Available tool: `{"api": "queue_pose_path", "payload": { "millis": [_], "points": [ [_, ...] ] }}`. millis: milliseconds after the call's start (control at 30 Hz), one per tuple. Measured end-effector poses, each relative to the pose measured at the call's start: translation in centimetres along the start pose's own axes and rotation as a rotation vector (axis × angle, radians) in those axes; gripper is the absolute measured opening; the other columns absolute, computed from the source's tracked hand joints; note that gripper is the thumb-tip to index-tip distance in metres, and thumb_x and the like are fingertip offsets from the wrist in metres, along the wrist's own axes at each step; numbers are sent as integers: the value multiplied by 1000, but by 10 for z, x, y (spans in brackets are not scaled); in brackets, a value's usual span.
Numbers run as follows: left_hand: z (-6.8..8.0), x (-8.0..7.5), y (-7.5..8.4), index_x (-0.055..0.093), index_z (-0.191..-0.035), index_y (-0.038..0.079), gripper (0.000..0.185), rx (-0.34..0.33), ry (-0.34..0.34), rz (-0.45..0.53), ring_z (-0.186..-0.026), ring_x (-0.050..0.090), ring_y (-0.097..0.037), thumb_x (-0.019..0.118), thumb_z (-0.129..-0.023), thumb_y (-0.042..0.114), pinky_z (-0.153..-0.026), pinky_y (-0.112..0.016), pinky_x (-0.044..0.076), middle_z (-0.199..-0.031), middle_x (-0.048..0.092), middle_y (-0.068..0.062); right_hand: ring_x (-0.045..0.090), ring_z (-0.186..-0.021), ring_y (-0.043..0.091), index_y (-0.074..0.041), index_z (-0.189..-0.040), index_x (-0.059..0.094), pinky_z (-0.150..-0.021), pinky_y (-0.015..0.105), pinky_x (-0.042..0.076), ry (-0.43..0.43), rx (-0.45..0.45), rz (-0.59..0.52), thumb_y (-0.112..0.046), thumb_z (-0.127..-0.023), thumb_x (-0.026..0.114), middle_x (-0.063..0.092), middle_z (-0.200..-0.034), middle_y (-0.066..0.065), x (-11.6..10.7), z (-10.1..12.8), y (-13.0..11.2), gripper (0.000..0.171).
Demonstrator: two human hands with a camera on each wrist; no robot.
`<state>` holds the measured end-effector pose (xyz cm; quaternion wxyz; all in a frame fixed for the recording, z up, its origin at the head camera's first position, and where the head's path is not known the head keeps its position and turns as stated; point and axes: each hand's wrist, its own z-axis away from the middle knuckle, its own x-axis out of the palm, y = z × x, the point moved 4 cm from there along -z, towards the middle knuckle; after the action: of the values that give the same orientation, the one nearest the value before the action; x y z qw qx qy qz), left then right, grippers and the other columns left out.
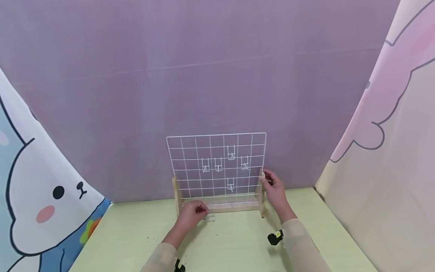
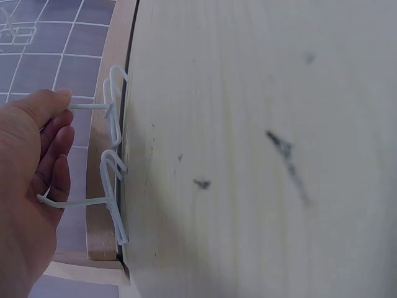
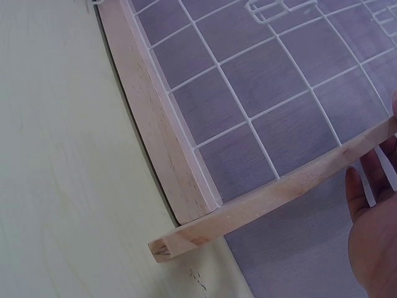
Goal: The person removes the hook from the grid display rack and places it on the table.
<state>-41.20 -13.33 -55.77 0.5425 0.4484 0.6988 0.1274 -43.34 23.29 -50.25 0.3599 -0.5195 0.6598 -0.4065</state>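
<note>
- Left hand (image 1: 191, 215): low on the pale green surface (image 1: 238, 245), fingers curled round two loose white wire hooks (image 2: 111, 155); the hooks lie just in front of the fingertips, their bent ends touching the rack's base rail.
- Right hand (image 1: 276, 190): fingers lightly bent against the right upright of the light wooden rack frame (image 1: 261, 196), steadying it; a full grip round the post cannot be confirmed from the wrist view.
- White wire grid panel (image 1: 217, 166): stands upright in the frame, just beyond both hands; five white wire hooks already hang on it (image 1: 231, 153).
- Step in hand, as judged: picking up loose hooks for hanging. The next move would call for lifting one hook and seating its bent end over a free grid wire while the frame stays braced.
- Writing, brands: none legible; side curtains carry cartoon animal prints only.
</note>
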Motion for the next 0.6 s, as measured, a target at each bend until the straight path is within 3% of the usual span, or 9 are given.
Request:
{"api": "queue_pose_path", "payload": {
  "millis": [600],
  "points": [
    [0,3,-1,82,-95,6,7,-25,-16,14,-77,64,-4,86,-95,1,-68,-24,59,-85,73,10,63,-110,11,-4,-150,63,-90,20,58,1,21,2,-13,-112,68,66,-136,22,-2,0,-2,40]
  ]
}}
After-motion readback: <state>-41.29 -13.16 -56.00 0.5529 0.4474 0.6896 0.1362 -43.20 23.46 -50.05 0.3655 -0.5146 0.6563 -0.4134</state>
